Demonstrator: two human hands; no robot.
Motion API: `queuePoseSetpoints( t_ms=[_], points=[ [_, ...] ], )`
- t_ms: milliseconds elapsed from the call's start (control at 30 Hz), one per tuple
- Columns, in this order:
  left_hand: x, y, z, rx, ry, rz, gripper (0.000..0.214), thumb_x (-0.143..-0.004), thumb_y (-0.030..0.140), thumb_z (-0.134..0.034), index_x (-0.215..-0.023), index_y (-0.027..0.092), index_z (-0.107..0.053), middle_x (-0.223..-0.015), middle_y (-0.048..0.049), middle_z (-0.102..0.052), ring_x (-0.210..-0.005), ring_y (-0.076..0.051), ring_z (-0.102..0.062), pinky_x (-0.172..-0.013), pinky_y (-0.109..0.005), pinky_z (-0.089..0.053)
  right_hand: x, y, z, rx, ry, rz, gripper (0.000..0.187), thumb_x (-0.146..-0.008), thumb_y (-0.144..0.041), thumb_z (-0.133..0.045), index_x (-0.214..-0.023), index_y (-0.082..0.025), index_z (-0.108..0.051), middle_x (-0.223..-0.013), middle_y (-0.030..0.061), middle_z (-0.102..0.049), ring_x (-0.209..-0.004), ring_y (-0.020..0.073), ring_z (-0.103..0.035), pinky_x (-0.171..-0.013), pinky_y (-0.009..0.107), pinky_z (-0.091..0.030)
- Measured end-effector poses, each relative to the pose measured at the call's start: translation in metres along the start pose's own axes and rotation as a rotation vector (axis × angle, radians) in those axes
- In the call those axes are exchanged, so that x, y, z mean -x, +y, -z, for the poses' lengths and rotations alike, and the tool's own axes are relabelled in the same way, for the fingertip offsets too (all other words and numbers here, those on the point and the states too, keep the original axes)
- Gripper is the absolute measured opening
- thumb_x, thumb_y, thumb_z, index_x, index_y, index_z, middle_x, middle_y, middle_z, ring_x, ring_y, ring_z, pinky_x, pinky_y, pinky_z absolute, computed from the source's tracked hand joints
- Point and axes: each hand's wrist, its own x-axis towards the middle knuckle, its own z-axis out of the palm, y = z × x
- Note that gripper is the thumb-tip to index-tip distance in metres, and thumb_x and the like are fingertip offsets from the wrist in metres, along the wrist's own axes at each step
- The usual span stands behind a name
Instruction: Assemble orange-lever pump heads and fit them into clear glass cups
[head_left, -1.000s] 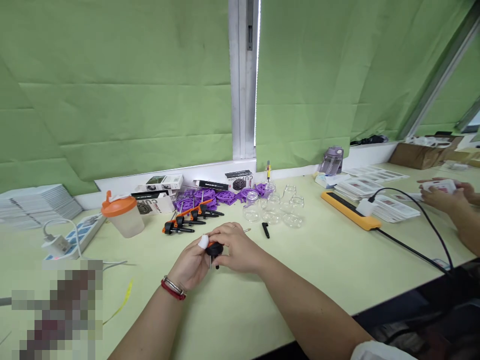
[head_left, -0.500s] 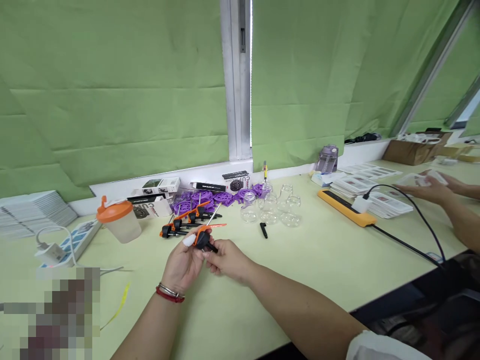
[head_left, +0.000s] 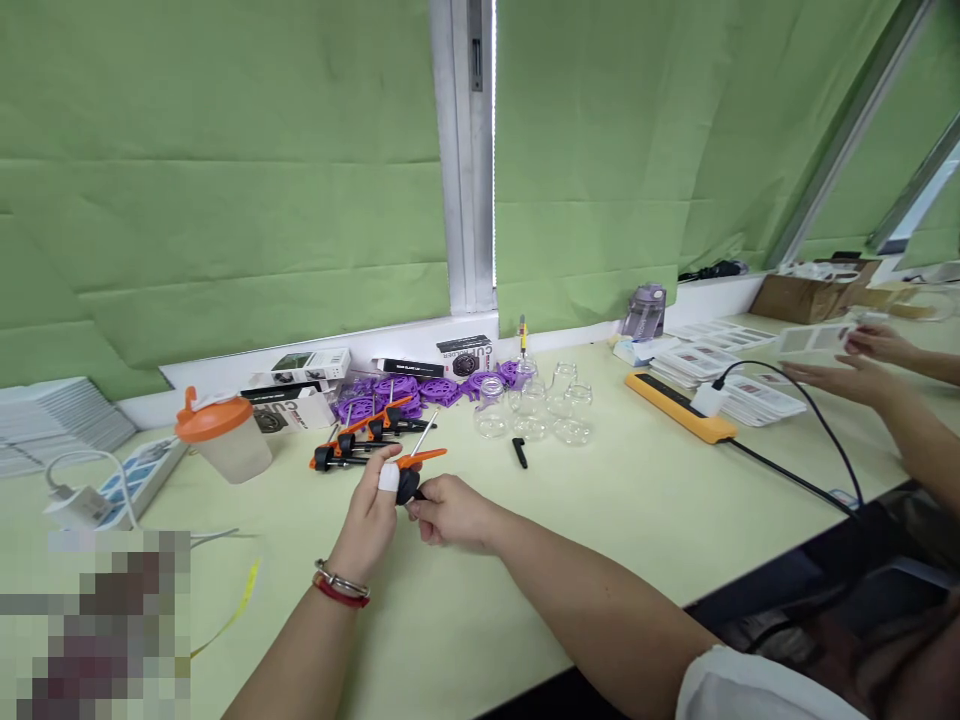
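Note:
Between my two hands is an orange-and-black part (head_left: 408,485) with an orange lever and a thin metal rod sticking up. My left hand (head_left: 371,510), with a white covering on one finger, is closed around its black body. From the other side my right hand (head_left: 450,510) pinches the black end; the fingertips partly hide it. Several similar orange-and-black parts (head_left: 352,447) lie just beyond my left hand. A small black L-shaped piece (head_left: 520,453) rests on the table past my right hand.
Clear glass jars (head_left: 574,420) and purple plastic pieces (head_left: 397,392) stand and lie at the back. An orange-lidded cup (head_left: 225,440) is at left, a yellow power strip (head_left: 679,408) at right. A co-worker's hands (head_left: 862,375) hold a pale sheet.
My left hand has turned more upright around the part, and its orange lever shows more plainly to the right. The view has shifted slightly. The co-worker's right hand has lifted the sheet.

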Motion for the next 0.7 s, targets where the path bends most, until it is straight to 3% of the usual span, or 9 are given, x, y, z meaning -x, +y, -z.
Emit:
queuePoseSetpoints(
  t_ms=[100,200,333,533,600,700],
  points=[
    [0.001,-0.001,0.0,-0.094,-0.098,-0.021,0.036,-0.081,0.043,-0.059,-0.108,0.02,-0.06,-0.102,-0.0091,-0.065,-0.093,-0.023,-0.059,-0.075,-0.031,-0.045,0.004,-0.006,0.005,0.152,0.05,0.051,0.016,-0.084,-0.022,-0.051,-0.07,-0.016,-0.058,-0.054,-0.0021,-0.055,-0.05,0.0093,-0.049,-0.051,0.02,-0.036],
    [-0.001,0.0,0.001,-0.198,-0.153,-0.017,0.028,-0.08,0.043,-0.06,-0.098,0.021,-0.06,-0.083,-0.0042,-0.063,-0.074,-0.019,-0.058,-0.063,-0.028,-0.044,0.007,-0.009,0.009,0.289,0.072,0.109,0.014,-0.083,-0.022,-0.052,-0.074,-0.017,-0.062,-0.056,-0.0022,-0.056,-0.051,0.0105,-0.049,-0.05,0.021,-0.033],
    [-0.005,-0.002,0.002,-0.302,-0.111,0.048,0.024,-0.076,0.043,-0.064,-0.081,0.021,-0.057,-0.057,0.0039,-0.052,-0.046,-0.012,-0.044,-0.044,-0.023,-0.032,0.009,-0.01,0.009,0.421,0.093,0.173,0.013,-0.084,-0.024,-0.053,-0.079,-0.019,-0.064,-0.055,-0.0022,-0.055,-0.05,0.011,-0.049,-0.049,0.021,-0.03],
    [-0.008,-0.007,-0.003,-0.242,-0.035,0.112,0.028,-0.077,0.046,-0.061,-0.075,0.02,-0.049,-0.05,0.008,-0.042,-0.037,-0.007,-0.034,-0.038,-0.02,-0.024,0.005,-0.012,0.016,0.575,0.078,0.175,0.022,-0.084,-0.036,-0.056,-0.075,-0.017,-0.064,-0.063,0.0021,-0.062,-0.055,0.0128,-0.051,-0.05,0.023,-0.03],
    [-0.009,-0.007,-0.004,-0.163,0.023,0.191,0.029,-0.078,0.049,-0.057,-0.078,0.021,-0.047,-0.05,0.0088,-0.041,-0.034,-0.007,-0.032,-0.035,-0.02,-0.022,0.004,-0.012,0.033,0.594,0.16,0.147,0.033,-0.083,-0.048,-0.055,-0.076,-0.018,-0.065,-0.071,0.0046,-0.064,-0.06,0.0143,-0.054,-0.052,0.023,-0.031],
    [-0.011,-0.007,-0.003,-0.071,0.123,0.288,0.029,-0.08,0.049,-0.054,-0.082,0.021,-0.045,-0.053,0.0075,-0.046,-0.033,-0.007,-0.035,-0.032,-0.019,-0.022,0.007,-0.009,0.074,0.649,0.468,-0.036,0.039,-0.085,-0.053,-0.051,-0.076,-0.017,-0.065,-0.076,0.008,-0.065,-0.067,0.0167,-0.057,-0.055,0.025,-0.033]
  ],
)
